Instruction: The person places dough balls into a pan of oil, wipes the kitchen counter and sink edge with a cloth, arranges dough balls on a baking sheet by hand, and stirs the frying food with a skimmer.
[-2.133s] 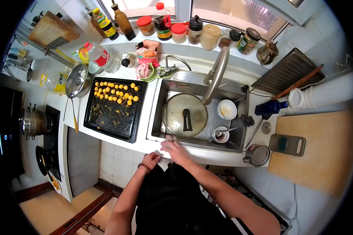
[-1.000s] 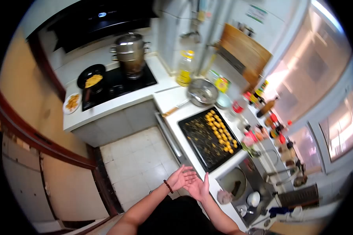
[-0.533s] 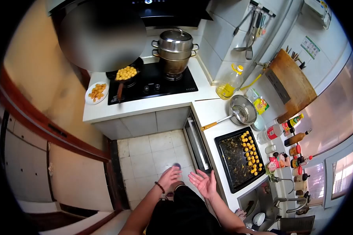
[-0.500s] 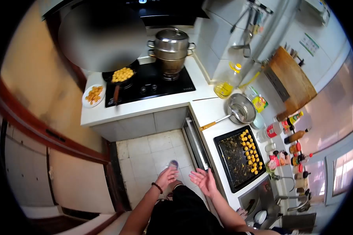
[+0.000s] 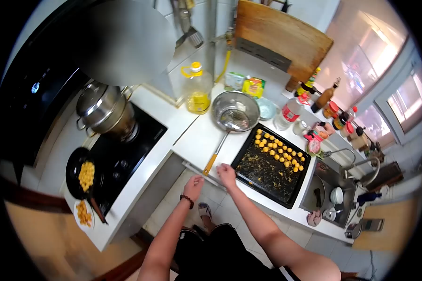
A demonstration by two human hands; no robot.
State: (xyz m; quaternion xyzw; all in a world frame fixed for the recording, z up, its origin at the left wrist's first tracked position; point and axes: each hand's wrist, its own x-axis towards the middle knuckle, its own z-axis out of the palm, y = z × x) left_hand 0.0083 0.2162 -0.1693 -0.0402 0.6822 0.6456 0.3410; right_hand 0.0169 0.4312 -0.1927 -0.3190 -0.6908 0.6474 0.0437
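My right hand (image 5: 226, 175) is over the counter's front edge, close to the left corner of a black baking tray (image 5: 272, 180). It looks empty, with loosely bent fingers. Small round yellow balls (image 5: 279, 151) lie along the far side of that tray, and crumbs cover its bare part. My left hand (image 5: 193, 186), a beaded bracelet at its wrist, hangs just in front of the counter, fingers slightly curled around nothing visible. Between and beyond both hands points the wooden grip (image 5: 210, 165) of a long-handled metal pan (image 5: 236, 112).
An oil jug (image 5: 198, 91) stands behind the pan. On the left, the black stove (image 5: 126, 161) bears a steamer pot (image 5: 101, 110) and a wok (image 5: 75, 171) with yellow balls. Beside it sits a plate (image 5: 77, 220) of browned pieces. Bottles line the windowsill; a sink (image 5: 321, 180) is right.
The view has swung right toward the counter with the tray. My hands have moved forward from over the floor to the counter's edge, and their fingers, spread before, are more bent.
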